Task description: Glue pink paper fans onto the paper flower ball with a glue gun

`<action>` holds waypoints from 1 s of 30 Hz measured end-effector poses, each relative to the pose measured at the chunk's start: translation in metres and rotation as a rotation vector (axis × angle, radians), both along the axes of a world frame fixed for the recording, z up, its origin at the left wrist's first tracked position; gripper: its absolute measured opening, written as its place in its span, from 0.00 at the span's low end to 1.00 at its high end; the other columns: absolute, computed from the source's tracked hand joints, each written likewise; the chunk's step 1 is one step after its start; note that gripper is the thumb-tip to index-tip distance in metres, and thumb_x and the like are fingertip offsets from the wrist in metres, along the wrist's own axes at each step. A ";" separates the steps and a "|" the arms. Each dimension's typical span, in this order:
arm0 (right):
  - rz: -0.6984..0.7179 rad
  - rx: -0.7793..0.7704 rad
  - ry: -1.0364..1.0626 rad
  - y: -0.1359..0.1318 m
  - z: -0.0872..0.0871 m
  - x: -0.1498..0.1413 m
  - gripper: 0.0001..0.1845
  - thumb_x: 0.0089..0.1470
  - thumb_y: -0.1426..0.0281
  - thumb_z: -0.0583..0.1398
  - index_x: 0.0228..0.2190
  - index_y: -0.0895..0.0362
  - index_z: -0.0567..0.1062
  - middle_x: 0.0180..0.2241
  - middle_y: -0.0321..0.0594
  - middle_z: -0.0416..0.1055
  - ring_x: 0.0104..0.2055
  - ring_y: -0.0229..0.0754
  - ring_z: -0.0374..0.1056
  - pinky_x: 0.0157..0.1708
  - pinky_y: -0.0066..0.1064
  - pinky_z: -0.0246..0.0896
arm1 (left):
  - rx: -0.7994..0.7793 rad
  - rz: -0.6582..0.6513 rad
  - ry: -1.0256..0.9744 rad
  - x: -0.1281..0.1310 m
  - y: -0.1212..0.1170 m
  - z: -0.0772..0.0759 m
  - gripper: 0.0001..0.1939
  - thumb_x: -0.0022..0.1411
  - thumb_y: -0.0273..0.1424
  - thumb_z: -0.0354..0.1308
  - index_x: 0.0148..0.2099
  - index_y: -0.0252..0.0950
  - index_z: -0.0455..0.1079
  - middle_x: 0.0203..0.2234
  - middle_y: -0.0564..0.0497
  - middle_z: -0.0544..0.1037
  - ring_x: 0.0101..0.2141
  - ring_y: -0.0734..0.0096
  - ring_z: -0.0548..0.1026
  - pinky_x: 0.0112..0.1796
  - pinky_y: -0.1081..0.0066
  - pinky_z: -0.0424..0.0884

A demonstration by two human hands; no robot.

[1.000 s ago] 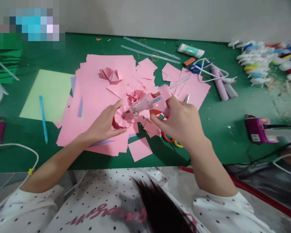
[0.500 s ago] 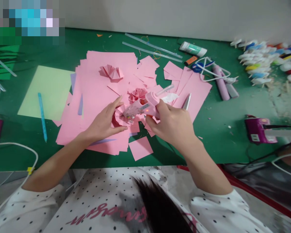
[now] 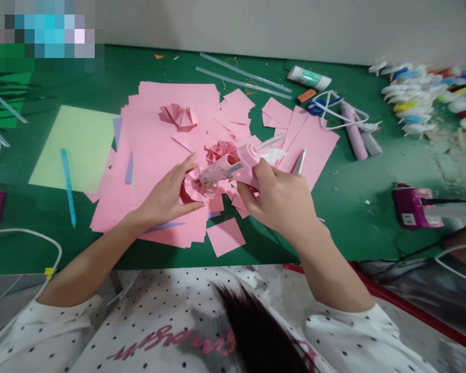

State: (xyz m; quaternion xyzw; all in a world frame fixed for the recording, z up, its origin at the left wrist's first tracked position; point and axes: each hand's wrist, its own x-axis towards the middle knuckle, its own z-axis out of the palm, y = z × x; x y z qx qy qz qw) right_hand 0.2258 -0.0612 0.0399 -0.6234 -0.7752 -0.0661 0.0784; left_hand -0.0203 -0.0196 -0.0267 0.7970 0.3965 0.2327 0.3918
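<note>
Rosette (image 3: 195, 191) already folded, cupped by left hand (image 3: 166, 194); glue gun (image 3: 249, 159) held in right hand (image 3: 285, 199); square (image 3: 226, 237) near left grip unfolded.

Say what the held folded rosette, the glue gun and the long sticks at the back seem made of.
The folded rosette looks like matte paper, from its crisp creases. The glue gun seems smooth plastic, with a moulded, rounded pink body. The long sticks look translucent, green tabletop tinting them: probably hot-melt glue, though clear plastic would look alike.
</note>
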 end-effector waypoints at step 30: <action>-0.088 0.067 -0.078 -0.005 0.001 0.011 0.12 0.60 0.66 0.54 0.38 0.59 0.74 0.22 0.41 0.71 0.19 0.38 0.57 0.23 0.32 0.38 | 0.068 -0.010 0.018 -0.003 0.000 0.004 0.54 0.63 0.52 0.68 0.79 0.45 0.44 0.75 0.38 0.59 0.72 0.43 0.64 0.68 0.48 0.67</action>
